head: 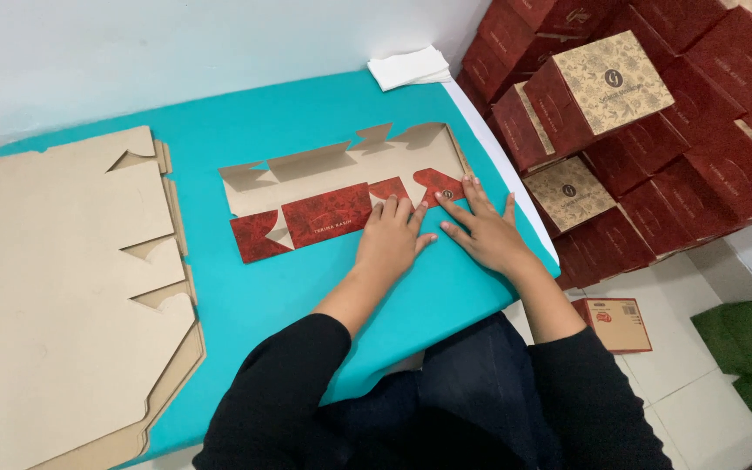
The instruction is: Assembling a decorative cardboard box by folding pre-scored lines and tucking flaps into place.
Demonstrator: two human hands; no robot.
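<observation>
Black sleeves (306, 383) nearest cam, both arms reaching fwd over teal table (289, 296). Left hand (391, 237) & right hand (485, 231) lie palm-down, fingers spread flat, gripping nothing, pressing the flat carton blank (332, 187) mid-table, red flap folded up. Stack of unfolded blanks (63, 287) at left; finished red boxes (654, 113) piled at right; white paper (409, 67) at far edge.

sleeves: long, black | lap: dark garment | hands (441, 235): bare

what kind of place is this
Likely a small packaging workshop: a stack of flat brown cardboard blanks on a turquoise table, and piled red-and-tan folded boxes beside it.
</observation>
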